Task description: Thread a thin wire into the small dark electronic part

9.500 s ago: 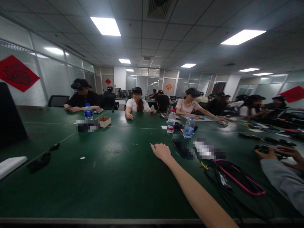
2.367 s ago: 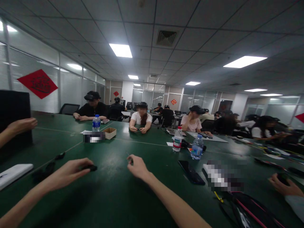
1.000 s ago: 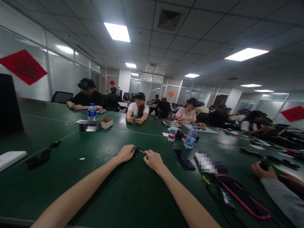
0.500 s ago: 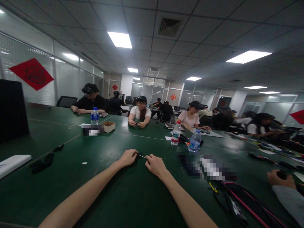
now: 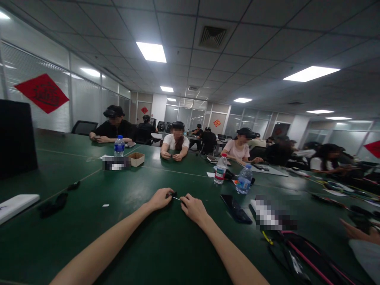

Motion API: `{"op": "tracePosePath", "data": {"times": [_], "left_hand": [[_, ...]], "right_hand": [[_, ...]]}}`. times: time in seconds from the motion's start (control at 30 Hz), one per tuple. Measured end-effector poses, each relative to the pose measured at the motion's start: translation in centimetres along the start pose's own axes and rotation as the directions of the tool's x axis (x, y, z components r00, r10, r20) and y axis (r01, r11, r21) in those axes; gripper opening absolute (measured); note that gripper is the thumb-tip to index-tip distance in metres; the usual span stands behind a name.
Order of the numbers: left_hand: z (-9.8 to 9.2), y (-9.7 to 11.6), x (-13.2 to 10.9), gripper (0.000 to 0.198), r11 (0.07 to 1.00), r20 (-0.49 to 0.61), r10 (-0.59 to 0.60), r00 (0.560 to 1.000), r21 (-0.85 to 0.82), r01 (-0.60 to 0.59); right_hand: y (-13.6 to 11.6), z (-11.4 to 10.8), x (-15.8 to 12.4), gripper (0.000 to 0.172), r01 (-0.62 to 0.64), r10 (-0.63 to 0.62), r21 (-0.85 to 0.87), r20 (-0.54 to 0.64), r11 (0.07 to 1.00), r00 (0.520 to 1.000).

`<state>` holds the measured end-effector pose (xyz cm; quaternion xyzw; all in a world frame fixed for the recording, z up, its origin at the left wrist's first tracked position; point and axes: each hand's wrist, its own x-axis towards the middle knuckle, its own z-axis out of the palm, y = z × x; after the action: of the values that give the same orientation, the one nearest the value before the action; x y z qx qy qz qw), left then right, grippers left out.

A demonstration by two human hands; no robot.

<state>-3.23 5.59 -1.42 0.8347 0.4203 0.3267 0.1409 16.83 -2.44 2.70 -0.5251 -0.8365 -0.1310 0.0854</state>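
Observation:
At the table's middle, my left hand (image 5: 162, 198) is closed, its fingers pinching a small black piece (image 5: 174, 194) that they mostly cover. Opposite it, my right hand (image 5: 193, 206) is closed on the dark end of a thin tool with a shiny metal rod (image 5: 177, 198). That rod bridges the narrow gap between the hands and points at the black piece; whether it touches, I cannot tell. Both hands rest low over the green table (image 5: 166, 245). To the right of my right hand lies a dark phone (image 5: 236, 209).
Two water bottles, one red-capped (image 5: 220, 169) and one blue-capped (image 5: 244, 179), stand ahead right. Beyond lie a small box (image 5: 136, 159) and another bottle (image 5: 119, 146). Black straps (image 5: 55, 205) and a white slab (image 5: 18, 206) are left. A pink-edged black bag (image 5: 314, 253) and a co-worker's hand (image 5: 360, 231) are right.
My hands have drawn slightly closer together, with less of the rod showing. The view has shifted a little. At the right edge, the co-worker's hand has turned and opened somewhat.

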Motion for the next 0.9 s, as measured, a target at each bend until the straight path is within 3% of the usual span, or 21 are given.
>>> {"op": "tracePosePath", "data": {"times": [0.57,0.9], "left_hand": [[-1.3,0.5,-0.3,0.037,0.987,0.086,-0.090,0.992,-0.128,0.100],[-1.2,0.1,-0.1,0.041,0.978,0.117,-0.104,0.988,-0.167,0.123]], "right_hand": [[-0.6,-1.0,-0.3,0.039,-0.030,0.031,-0.008,0.053,1.000,0.998],[-0.9,-0.3,-0.2,0.040,-0.049,0.050,-0.036,0.011,0.998,0.999]]}}
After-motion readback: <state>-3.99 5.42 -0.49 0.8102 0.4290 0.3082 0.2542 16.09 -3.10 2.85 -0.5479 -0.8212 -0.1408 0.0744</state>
